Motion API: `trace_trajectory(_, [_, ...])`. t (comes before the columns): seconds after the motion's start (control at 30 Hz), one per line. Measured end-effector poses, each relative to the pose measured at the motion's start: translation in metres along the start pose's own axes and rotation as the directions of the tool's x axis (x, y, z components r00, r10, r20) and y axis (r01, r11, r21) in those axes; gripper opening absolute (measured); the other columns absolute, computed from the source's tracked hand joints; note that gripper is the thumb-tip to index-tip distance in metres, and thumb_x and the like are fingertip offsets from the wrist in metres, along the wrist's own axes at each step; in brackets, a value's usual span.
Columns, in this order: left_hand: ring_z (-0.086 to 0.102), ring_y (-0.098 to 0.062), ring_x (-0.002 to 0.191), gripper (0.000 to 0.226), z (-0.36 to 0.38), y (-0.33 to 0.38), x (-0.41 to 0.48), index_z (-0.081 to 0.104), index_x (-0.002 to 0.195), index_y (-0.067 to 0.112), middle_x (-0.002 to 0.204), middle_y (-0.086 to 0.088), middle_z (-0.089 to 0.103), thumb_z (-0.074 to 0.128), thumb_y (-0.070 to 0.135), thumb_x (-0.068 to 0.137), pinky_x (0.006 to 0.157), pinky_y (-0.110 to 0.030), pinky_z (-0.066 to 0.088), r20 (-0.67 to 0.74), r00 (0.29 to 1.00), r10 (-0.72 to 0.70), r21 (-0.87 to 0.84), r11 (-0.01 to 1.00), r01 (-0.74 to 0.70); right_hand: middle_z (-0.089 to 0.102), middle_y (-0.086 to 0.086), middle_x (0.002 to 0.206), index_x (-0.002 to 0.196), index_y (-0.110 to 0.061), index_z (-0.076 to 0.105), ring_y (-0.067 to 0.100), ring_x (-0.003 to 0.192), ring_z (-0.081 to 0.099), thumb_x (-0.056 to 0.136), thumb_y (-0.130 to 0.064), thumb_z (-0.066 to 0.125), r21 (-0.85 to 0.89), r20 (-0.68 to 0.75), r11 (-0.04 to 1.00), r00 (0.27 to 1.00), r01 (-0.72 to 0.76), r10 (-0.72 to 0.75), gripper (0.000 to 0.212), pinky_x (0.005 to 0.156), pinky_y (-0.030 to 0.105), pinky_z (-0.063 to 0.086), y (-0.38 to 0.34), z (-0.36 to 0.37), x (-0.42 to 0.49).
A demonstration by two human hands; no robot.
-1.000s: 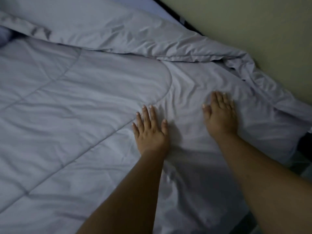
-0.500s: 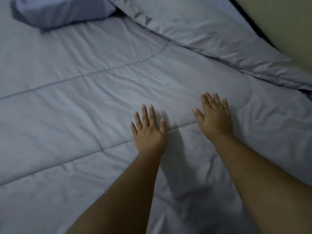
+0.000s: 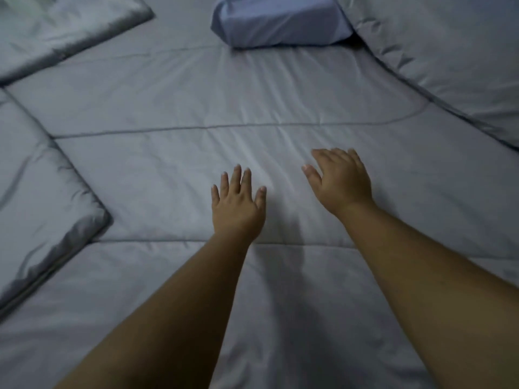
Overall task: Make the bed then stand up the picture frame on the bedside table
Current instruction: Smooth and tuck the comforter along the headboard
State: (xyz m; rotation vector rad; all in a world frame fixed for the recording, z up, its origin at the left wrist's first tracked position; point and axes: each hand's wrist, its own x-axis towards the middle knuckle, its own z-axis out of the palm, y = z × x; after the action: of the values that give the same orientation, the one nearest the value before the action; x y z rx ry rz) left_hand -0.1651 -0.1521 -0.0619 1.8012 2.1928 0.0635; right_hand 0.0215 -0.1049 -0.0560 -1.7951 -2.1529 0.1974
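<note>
Though dim, blue pillow (image 3: 280, 21) beyond quilt (image 3: 168, 169).

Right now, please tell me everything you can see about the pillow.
The pillow is a plump block in a smooth, pale blue cloth case, bluer than the grey quilt. It lies flat at the far end of the bed, its top cut off by the picture edge. It rests on the quilt; neither hand touches it.

bare forearms, no sleeves/jewelry
</note>
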Motion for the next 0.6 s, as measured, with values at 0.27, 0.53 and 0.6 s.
trace_trajectory(0.27, [-0.01, -0.018, 0.148, 0.06, -0.032, -0.104, 0.025, 0.005, 0.151, 0.028, 0.161, 0.006, -0.005, 0.013, 0.052, 0.097, 0.121, -0.04, -0.006, -0.027, 0.999, -0.033, -0.055, 0.998, 0.031, 0.066, 0.014, 0.119, 0.119, -0.006, 0.061, 0.033, 0.117, 0.056, 0.088, -0.047, 0.03, -0.006, 0.028, 0.997, 0.997, 0.076, -0.076, 0.059, 0.109, 0.051, 0.03, -0.117, 0.037, 0.03])
trace_trajectory(0.53, [-0.009, -0.019, 0.149, 0.06, -0.074, -0.278, 0.052, 0.005, 0.151, 0.027, 0.162, 0.006, -0.001, 0.015, 0.051, 0.097, 0.12, -0.04, -0.007, -0.009, 0.999, 0.037, -0.031, 0.999, -0.037, 0.054, 0.008, 0.137, 0.131, -0.015, 0.053, 0.03, 0.13, 0.045, 0.088, -0.053, 0.021, -0.076, 0.093, 0.997, 0.996, 0.014, -0.007, 0.065, 0.113, 0.049, 0.021, -0.273, 0.108, 0.044])
trace_trajectory(0.6, [-0.008, -0.019, 0.149, 0.06, -0.088, -0.321, 0.06, 0.005, 0.151, 0.028, 0.161, 0.006, 0.0, 0.016, 0.051, 0.097, 0.12, -0.041, -0.006, -0.004, 0.998, 0.066, 0.007, 0.998, -0.066, 0.047, 0.004, 0.144, 0.135, -0.02, 0.048, 0.027, 0.135, 0.039, 0.087, -0.055, 0.015, -0.08, 0.12, 0.997, 0.993, -0.008, 0.017, 0.068, 0.115, 0.047, 0.016, -0.315, 0.124, 0.047])
